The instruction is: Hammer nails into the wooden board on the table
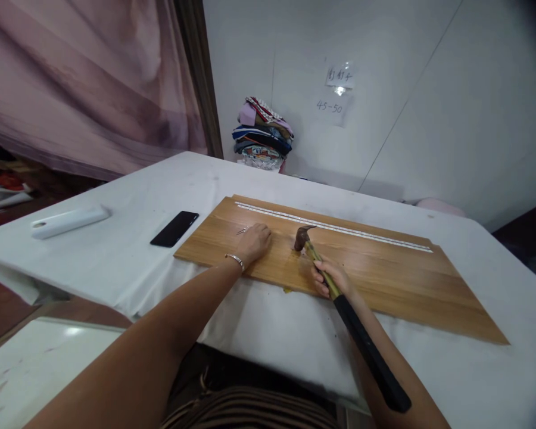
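Observation:
A long wooden board [384, 280] lies on the white-covered table [129, 250], with a pale strip [339, 227] along its far edge. My right hand [333, 277] is wrapped round the shaft of a claw hammer [339, 292], high up near the head. The hammer's head [302, 236] rests on the board. My left hand [254, 241] lies on the board to the left of the hammer head, fingers curled down, a bracelet on the wrist. A few small nails [242, 230] lie just beyond its fingers.
A black phone [174, 229] lies on the cloth left of the board, and a white oblong case [69, 221] further left. A pile of folded cloths [262, 134] stands against the white wall. A pink curtain [80, 83] hangs at the back left.

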A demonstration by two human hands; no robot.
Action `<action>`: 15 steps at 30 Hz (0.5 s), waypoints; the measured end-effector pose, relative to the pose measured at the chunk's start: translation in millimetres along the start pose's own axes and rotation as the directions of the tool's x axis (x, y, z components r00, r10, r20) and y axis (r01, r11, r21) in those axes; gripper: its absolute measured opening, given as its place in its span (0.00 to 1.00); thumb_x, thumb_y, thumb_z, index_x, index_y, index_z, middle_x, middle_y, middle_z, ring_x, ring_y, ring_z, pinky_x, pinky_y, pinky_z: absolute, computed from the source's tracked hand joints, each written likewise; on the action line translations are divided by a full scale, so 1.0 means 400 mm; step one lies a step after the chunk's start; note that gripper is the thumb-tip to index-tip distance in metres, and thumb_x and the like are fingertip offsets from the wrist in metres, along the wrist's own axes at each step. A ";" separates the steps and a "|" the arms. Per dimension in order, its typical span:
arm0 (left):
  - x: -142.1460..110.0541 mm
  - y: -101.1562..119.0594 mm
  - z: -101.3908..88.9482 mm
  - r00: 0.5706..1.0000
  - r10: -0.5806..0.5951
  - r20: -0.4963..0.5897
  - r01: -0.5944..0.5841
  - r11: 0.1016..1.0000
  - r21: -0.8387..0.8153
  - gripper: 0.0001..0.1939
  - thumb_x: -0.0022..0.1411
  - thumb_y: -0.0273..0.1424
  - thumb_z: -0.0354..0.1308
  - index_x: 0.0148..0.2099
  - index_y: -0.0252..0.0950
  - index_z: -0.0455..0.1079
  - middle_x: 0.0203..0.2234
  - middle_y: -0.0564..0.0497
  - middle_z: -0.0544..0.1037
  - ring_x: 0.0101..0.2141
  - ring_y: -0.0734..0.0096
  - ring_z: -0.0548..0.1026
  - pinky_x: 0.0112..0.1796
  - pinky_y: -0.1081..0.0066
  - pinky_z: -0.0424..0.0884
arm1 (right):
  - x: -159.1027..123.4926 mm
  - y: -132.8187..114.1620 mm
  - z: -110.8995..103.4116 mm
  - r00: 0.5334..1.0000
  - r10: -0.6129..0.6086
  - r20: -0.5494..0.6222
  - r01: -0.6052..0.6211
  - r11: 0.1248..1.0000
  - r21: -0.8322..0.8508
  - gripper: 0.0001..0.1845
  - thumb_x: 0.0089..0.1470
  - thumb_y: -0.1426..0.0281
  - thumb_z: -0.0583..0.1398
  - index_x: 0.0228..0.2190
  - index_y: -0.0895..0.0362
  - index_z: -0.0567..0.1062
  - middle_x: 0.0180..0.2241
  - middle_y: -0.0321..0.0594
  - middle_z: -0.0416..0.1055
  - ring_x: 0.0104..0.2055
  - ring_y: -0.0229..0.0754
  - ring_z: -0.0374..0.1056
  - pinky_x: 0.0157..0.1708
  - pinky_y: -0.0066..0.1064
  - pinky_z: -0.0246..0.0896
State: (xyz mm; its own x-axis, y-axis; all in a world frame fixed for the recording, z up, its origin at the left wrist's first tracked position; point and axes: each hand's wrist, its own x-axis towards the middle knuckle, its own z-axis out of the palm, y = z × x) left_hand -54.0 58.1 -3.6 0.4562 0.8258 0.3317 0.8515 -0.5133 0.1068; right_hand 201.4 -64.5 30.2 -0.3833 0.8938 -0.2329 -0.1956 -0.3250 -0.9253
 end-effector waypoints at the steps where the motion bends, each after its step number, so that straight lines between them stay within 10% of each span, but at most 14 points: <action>1: 0.000 -0.001 0.002 1.000 -0.002 -0.004 0.002 1.000 -0.003 0.13 0.71 0.27 0.51 0.37 0.34 0.76 0.37 0.42 0.79 0.42 0.58 0.75 0.48 0.60 0.70 | -0.003 -0.004 0.002 1.000 -0.010 0.003 0.010 1.000 0.003 0.20 0.51 0.53 0.65 0.34 0.51 0.62 0.18 0.22 0.60 0.10 0.30 0.51 0.08 0.22 0.45; 15: 0.003 -0.006 0.008 1.000 0.015 -0.021 -0.016 1.000 -0.017 0.14 0.70 0.27 0.51 0.36 0.34 0.76 0.35 0.42 0.78 0.41 0.59 0.74 0.48 0.60 0.70 | 0.003 0.004 -0.004 1.000 -0.021 0.005 0.021 1.000 0.009 0.21 0.51 0.53 0.65 0.38 0.51 0.64 0.17 0.21 0.61 0.10 0.30 0.52 0.07 0.22 0.45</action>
State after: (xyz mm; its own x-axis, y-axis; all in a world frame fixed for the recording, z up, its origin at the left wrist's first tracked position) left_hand -54.9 61.0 -6.5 0.4635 0.8126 0.3532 0.8399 -0.5300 0.1171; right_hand 202.0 -63.5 27.8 -0.3835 0.8990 -0.2116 -0.2116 -0.3086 -0.9274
